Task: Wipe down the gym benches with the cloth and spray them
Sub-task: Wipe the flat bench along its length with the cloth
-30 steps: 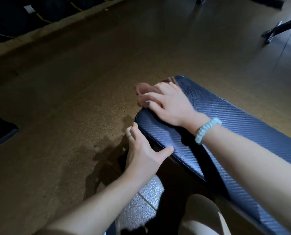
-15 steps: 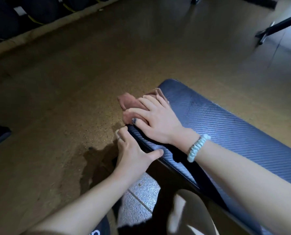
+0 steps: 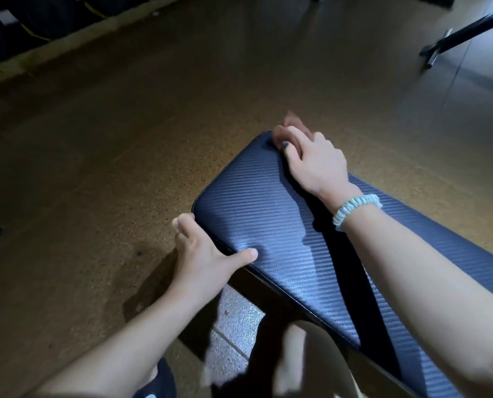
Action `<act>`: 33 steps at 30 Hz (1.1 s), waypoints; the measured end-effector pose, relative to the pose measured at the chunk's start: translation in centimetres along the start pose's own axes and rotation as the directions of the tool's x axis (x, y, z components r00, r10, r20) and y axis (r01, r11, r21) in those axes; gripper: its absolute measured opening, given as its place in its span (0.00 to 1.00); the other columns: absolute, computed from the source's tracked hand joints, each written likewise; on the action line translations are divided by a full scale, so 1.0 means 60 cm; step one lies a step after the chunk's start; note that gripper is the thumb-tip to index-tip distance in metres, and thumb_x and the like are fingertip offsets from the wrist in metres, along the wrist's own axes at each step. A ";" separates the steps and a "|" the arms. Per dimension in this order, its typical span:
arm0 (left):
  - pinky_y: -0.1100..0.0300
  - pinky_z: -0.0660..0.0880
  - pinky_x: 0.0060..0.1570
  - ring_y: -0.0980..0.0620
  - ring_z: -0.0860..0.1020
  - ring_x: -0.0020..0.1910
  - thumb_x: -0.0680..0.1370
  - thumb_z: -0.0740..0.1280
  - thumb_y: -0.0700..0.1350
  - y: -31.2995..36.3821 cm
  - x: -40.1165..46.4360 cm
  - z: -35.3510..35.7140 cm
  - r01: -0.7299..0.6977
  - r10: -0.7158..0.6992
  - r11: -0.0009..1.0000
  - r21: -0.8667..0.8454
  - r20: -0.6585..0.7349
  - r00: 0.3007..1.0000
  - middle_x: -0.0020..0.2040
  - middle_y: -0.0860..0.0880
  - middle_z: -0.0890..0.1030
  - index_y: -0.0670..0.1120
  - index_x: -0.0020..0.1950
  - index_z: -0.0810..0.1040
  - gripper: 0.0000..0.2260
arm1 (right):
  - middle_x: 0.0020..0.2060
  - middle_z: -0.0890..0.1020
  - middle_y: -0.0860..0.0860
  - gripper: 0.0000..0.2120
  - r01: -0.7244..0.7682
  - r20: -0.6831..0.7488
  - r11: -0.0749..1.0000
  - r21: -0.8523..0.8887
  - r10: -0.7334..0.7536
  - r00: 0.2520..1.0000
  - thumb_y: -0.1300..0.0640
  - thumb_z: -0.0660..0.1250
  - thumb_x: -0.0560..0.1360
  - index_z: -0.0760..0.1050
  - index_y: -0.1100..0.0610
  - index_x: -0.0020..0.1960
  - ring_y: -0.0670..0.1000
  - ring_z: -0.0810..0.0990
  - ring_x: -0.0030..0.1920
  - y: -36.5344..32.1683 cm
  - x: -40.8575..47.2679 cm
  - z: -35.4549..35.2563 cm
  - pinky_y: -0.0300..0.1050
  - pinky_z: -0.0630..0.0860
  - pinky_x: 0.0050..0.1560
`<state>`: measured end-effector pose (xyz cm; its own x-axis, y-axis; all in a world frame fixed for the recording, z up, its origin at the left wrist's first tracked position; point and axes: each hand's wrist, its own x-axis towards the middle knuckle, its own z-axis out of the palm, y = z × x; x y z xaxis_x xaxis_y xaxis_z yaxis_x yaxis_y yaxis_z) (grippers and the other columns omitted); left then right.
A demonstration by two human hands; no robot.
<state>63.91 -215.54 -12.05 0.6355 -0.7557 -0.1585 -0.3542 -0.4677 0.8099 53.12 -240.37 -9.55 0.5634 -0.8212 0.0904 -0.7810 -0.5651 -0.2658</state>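
Note:
A dark blue padded gym bench [image 3: 256, 208] with a ribbed texture runs from the middle of the view down to the lower right. My right hand [image 3: 314, 162] presses a small pinkish-brown cloth [image 3: 289, 123] onto the far corner of the bench end; most of the cloth is hidden under my fingers. My left hand [image 3: 205, 251] grips the bench's near side edge, thumb on top of the pad and fingers wrapped over the side. A pale blue scrunchie [image 3: 354, 209] is on my right wrist. No spray bottle is in view.
Speckled brown rubber flooring [image 3: 124, 139] surrounds the bench. A black metal equipment leg [image 3: 455, 35] stands at the upper right. Dark equipment lines the raised kerb at the upper left. My knee [image 3: 305, 363] and a grey tile patch sit below the bench.
My right hand has slid the cloth from the near left corner of the bench end across to the far corner. My left hand stays gripping the side edge.

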 end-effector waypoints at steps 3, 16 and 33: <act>0.57 0.62 0.67 0.53 0.60 0.65 0.62 0.85 0.55 -0.001 0.000 0.002 -0.008 0.008 1.000 0.006 0.009 1.000 0.61 0.52 0.57 0.49 0.58 0.56 0.42 | 0.50 0.76 0.58 0.17 -0.086 -0.028 0.995 -0.044 0.085 0.996 0.41 0.50 0.83 0.66 0.36 0.70 0.64 0.78 0.53 0.073 -0.086 -0.029 0.59 0.74 0.60; 0.54 0.63 0.69 0.52 0.59 0.65 0.62 0.84 0.57 -0.006 0.003 0.003 -0.019 0.019 1.000 -0.008 0.026 0.999 0.60 0.54 0.56 0.50 0.57 0.55 0.41 | 0.64 0.74 0.56 0.23 -0.050 -0.010 0.997 -0.066 0.049 0.999 0.42 0.48 0.83 0.64 0.37 0.76 0.60 0.71 0.66 -0.056 0.014 0.029 0.61 0.63 0.69; 0.46 0.68 0.67 0.44 0.64 0.65 0.63 0.83 0.56 -0.001 -0.003 -0.009 -0.043 0.041 0.998 0.052 0.034 0.999 0.60 0.48 0.58 0.42 0.59 0.59 0.41 | 0.79 0.66 0.53 0.23 0.212 0.048 0.977 0.006 -0.212 0.976 0.43 0.53 0.82 0.67 0.38 0.77 0.56 0.61 0.79 -0.102 -0.226 0.026 0.60 0.56 0.79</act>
<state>64.19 -215.12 -11.76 0.5968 -0.7894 -0.1437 -0.4164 -0.4578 0.7856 50.69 -225.63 -10.66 0.7285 -0.6778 0.0990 -0.6420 -0.7260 -0.2466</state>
